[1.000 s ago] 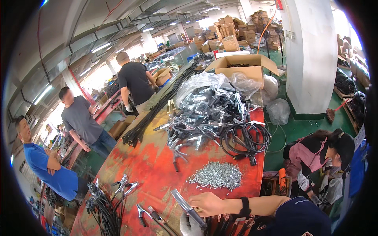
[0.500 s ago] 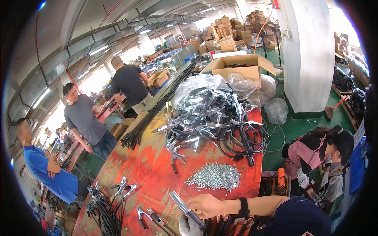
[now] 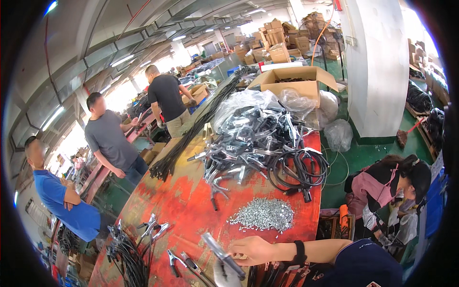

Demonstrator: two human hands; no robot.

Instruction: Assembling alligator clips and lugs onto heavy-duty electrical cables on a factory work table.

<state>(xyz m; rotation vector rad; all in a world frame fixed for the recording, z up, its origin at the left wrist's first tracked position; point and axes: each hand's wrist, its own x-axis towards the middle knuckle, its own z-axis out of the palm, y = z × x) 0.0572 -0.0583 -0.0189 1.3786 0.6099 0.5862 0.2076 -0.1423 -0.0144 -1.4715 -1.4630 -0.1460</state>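
While my right hand (image 3: 253, 249) reaches in from the right across the near edge of the red table (image 3: 186, 205), its fingers are closed around a grey metal lever (image 3: 222, 256), which slants out to the left over the tabletop. My left hand is out of sight. Just beyond my knuckles lies a heap of small silver screws (image 3: 264, 214). Pliers (image 3: 184, 263) rest to the left of the lever, and farther off sit a coil of black cable (image 3: 299, 170) and a pile of metal levers (image 3: 244, 143).
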